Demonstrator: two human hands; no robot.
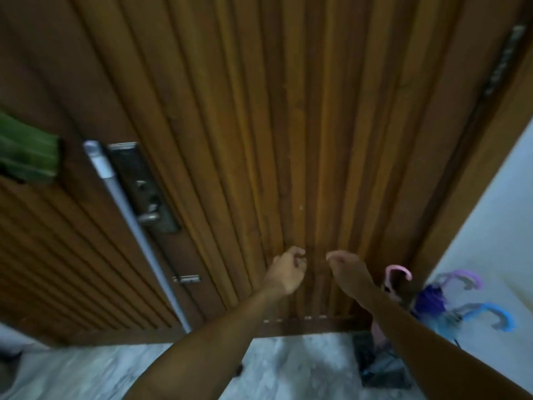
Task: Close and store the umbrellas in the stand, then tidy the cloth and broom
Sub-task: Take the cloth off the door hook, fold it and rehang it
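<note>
Dim, warm indoor light, soft motion blur throughout, wide-angle bending at the edges, brighter white wall [496,226] at right.

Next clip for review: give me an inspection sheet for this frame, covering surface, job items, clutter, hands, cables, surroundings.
Surface: pale marbled floor, blurred.
Job's things: three umbrellas by the right wall, closed, by hooked handle: pink handle, purple handle, blue handle. Dark stand below, partly hidden by the arm. Green cloth hangs at the left edge. Broom: nothing seen.
Clutter: nothing seen.
Hands: left hand and right hand loosely curled before the door, holding nothing.
Cables: nothing seen.
Surroundings: ribbed wooden door with metal lock plate; white wall on the right.
</note>
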